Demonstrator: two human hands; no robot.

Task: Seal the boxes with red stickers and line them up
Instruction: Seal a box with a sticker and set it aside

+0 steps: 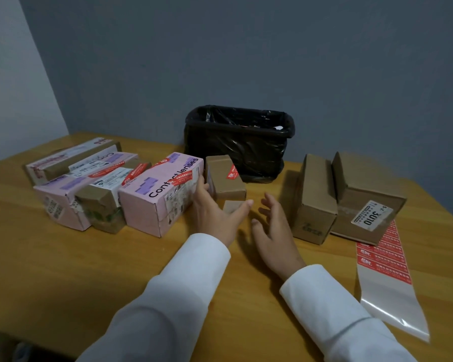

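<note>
head view: a small brown box (226, 177) with a red sticker (232, 172) on its edge stands at the middle of the worktop (63, 257), just at 3 o'clock of the pink box (162, 192) that ends a row of stickered boxes. left hand (217, 210), fingers straight, touches the gap between pink and brown boxes, thumb out toward a smaller box (233, 206) below. right hand (275, 231) is spread, hovering apart from any box. two plain brown boxes (314, 197) and (366, 202) wait at 3 o'clock, no sticker seen on them; the sticker strip (385, 259) lies at 4 o'clock. a black-lined bin (238, 142) sits at 12. these look like light, stiff cardboard, likely to slide easily on the wood; take them by opposite side walls, not by the flaps.
</note>
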